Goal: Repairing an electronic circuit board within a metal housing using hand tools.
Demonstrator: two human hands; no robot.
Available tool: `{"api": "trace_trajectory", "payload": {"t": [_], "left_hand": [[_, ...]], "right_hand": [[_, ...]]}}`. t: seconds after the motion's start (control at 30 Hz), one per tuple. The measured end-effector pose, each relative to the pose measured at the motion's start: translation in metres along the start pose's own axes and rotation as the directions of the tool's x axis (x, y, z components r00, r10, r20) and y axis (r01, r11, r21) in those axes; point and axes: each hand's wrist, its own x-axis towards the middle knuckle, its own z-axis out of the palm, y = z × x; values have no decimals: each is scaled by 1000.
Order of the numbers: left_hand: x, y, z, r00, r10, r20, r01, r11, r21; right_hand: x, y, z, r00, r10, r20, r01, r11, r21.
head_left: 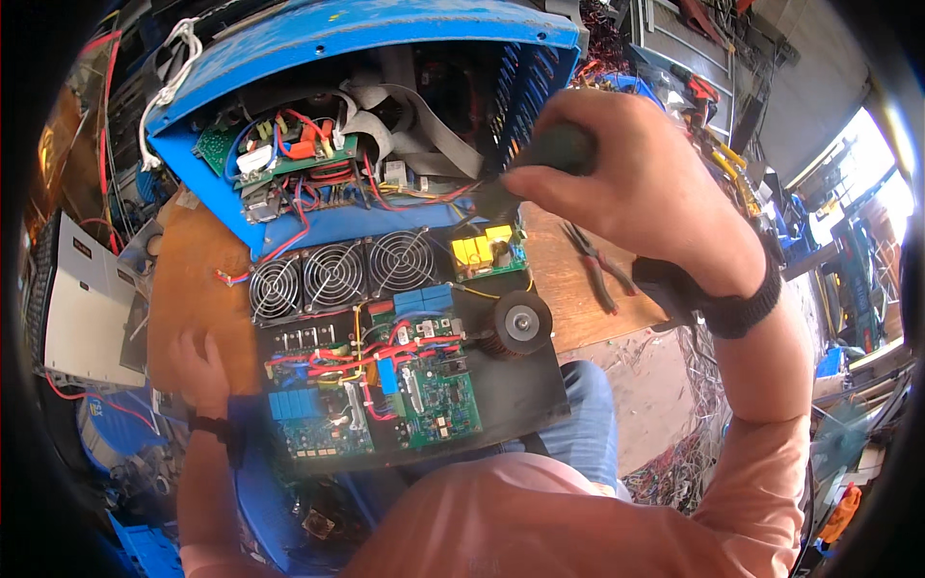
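Observation:
My right hand (631,183) grips a dark green-handled tool (568,149), probably a screwdriver, angled toward the yellow-capacitor board (487,250); its tip is unclear. My left hand (198,371) lies with fingers apart on the wooden table edge, left of a black mounting plate (520,395). The plate carries three fans (337,275), green circuit boards (434,414), red wiring and a round coil (520,325). Behind it, a blue metal casing (356,26) holds another board (279,144) and grey ribbon cables (424,135).
Red-handled pliers (602,279) lie on the wooden tabletop (568,323) at right. A white metal panel (92,294) stands at left. A power drill (699,91) sits among yellow cables and clutter at back right. Wire scraps (674,453) cover the floor at lower right.

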Motion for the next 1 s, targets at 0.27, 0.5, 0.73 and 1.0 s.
{"api": "trace_trajectory", "payload": {"t": [0.27,0.5,0.73,1.0], "left_hand": [[-2,-6,3,1000,-5,10,5,1000,-12],[0,-4,0,999,2,48,2,997,-83],[0,-3,0,1000,21,18,-20,998,-53],[0,3,-5,999,-12,48,15,998,-62]], "right_hand": [[12,0,19,987,0,163,-18,994,109],[17,2,31,976,-27,214,1,993,119],[18,-1,35,978,-45,203,32,997,66],[22,-6,37,977,-29,210,17,998,56]]}}
